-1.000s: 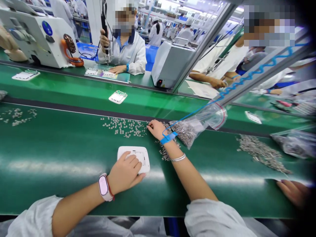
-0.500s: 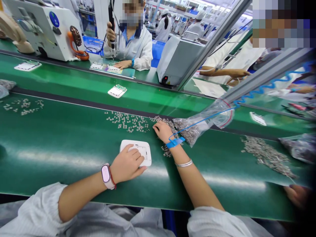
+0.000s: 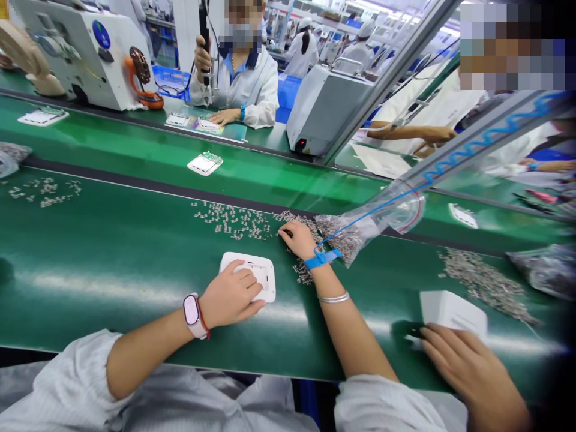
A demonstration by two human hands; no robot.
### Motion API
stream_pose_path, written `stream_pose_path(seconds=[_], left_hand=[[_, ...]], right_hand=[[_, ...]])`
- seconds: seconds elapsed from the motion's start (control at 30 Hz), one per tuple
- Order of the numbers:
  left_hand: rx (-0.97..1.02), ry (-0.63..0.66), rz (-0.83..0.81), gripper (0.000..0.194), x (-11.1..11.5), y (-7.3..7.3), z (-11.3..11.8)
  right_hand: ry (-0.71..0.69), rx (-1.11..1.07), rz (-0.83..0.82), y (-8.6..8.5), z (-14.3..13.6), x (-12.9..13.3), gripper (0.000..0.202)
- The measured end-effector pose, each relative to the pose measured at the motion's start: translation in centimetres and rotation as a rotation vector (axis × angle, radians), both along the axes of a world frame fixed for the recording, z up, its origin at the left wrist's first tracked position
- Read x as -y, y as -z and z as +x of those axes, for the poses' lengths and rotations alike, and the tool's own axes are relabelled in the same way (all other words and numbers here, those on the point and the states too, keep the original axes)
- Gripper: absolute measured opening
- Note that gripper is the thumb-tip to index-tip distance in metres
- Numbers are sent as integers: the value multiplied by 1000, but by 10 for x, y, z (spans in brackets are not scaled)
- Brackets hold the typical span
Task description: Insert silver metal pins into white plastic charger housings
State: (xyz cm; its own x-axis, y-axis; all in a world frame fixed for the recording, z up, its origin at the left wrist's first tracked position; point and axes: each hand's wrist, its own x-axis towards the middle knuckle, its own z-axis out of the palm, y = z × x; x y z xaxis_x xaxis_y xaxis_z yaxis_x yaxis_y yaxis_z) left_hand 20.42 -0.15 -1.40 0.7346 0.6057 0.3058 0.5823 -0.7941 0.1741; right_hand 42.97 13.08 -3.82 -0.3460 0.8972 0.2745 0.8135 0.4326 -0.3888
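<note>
My left hand (image 3: pixel 234 293) rests on a white plastic cover (image 3: pixel 266 270), fingers curled over its recessed inside and thumb along the near edge. The cover lies flat on the green bench; part of it is hidden under the fingers. At a heap of small metal pieces (image 3: pixel 303 273), my right hand (image 3: pixel 297 239) is closed in a pinch, thumb and forefinger together. Whatever is between those fingertips is too small to make out. Left of it, loose metal pieces (image 3: pixel 234 222) lie spread out. Touching the heap is an open clear bag (image 3: pixel 348 237) full of them.
A blue coiled cord (image 3: pixel 468 157) runs to my right wrist strap. On the right, a co-worker's hand (image 3: pixel 472 366) holds a white cover (image 3: pixel 452 312) near another metal heap (image 3: pixel 486 285). White covers with green boards (image 3: pixel 204 163) lie on the belt beyond; a co-worker holds an upright tool (image 3: pixel 204 48).
A co-worker's hand has come in at the right with a white cover. Covers on the belt have shifted left. My hands have hardly moved.
</note>
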Motion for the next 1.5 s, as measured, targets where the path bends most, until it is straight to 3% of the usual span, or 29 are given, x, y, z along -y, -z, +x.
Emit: stream_pose_path(seconds=[0.1, 0.2, 0.33, 0.43, 0.67, 0.97, 1.2, 1.5], left_hand=[[51, 14, -21, 21, -1, -3, -1], [186, 7, -93, 19, -5, -9, -4], [321, -163, -208, 18, -15, -19, -8], [336, -227, -269, 18, -21, -24, -9], [346, -210, -279, 17, -23, -23, -10], [434, -190, -358, 15, -24, -20, -12], [416, -204, -217, 16, -23, -20, -14], [279, -154, 2, 13, -20, -16, -16]], right_hand=[[-10, -65, 12, -8, -7, 15, 14], [-63, -266, -33, -19, -19, 48, 14], [-186, -433, -51, -35, -41, 91, 12], [-288, -467, -17, -44, -51, 105, 16], [-340, -387, 37, -39, -51, 107, 18], [-338, -494, -3, -35, -52, 107, 18], [-204, -557, -45, -29, -53, 109, 19], [-358, -434, -28, -34, -48, 101, 9]])
